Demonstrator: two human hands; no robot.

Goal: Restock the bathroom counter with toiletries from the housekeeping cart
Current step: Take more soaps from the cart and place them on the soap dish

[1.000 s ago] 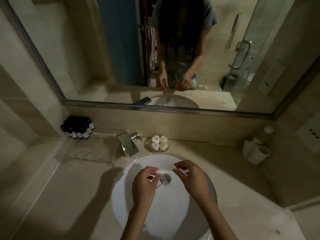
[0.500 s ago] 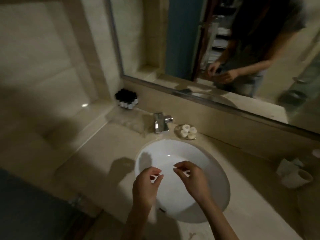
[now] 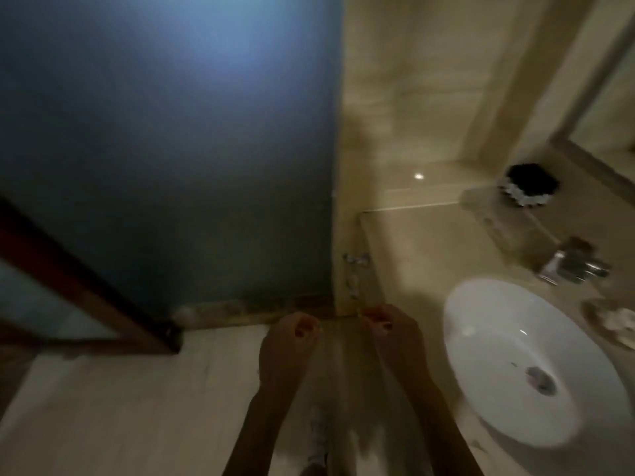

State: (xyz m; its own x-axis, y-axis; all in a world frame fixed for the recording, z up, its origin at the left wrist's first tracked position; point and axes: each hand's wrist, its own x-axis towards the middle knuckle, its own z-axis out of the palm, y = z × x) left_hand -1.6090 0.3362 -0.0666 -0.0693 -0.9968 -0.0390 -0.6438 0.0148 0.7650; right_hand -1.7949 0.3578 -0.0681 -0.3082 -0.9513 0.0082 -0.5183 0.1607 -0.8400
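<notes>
My left hand [image 3: 292, 341] and my right hand [image 3: 391, 329] are held close together in front of me, over the floor and to the left of the counter. The fingers of both are curled into a pinch. Blur hides whether anything thin is between them. On the beige counter [image 3: 412, 255] a cluster of small dark bottles [image 3: 531, 183] stands at the back on a clear tray [image 3: 508, 221]. A small dish of white round pieces [image 3: 615, 322] sits at the right edge, behind the basin.
The white round basin [image 3: 515, 355] fills the right side, with a chrome faucet [image 3: 570, 262] behind it. A blue door [image 3: 171, 132] and a dark wooden frame [image 3: 68, 280] stand to the left. Pale floor tiles [image 3: 137, 407] lie below.
The view has swung far to the left, from the mirror and basin to the blue door and floor. My hands, earlier over the basin, are now left of the counter, still pinched together.
</notes>
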